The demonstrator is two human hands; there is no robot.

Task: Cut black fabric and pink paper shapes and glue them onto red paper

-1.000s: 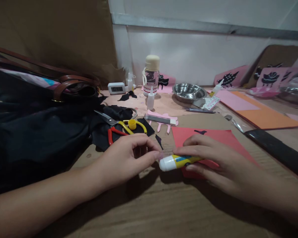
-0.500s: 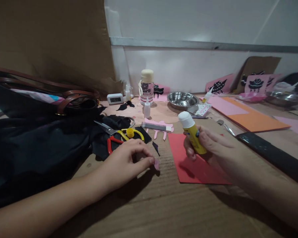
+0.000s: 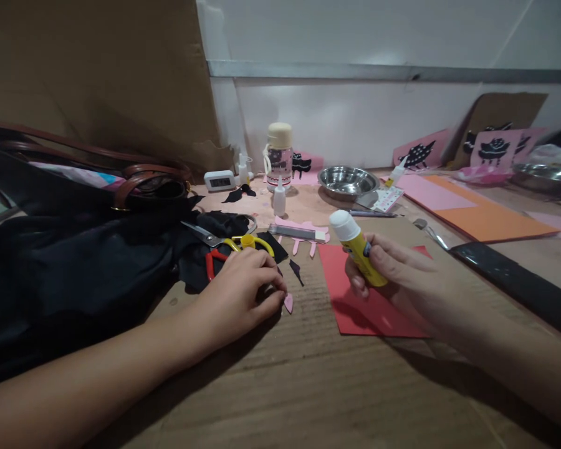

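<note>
A small pink paper petal-shaped piece pokes out from the fingertips of my left hand, which is closed in a pinch low over the cardboard. Held up in my right hand is a yellow glue stick, its white end tilted up and to the left. Below it lies a sheet of red paper. Scissors with red and yellow handles rest just beyond my left hand, by a yellow cap. A thin black scrap lies between the hands.
Pink cut paper sits farther back under a clear strip. Behind are a white squeeze bottle, a drinking bottle and a metal bowl. A black bag fills the left; a black-handled tool lies right.
My left hand has shifted slightly left with the pink piece, which now shows flatter and clearer. The glue stick stays in my right hand, nearly unmoved. The whole view has shifted a little.
</note>
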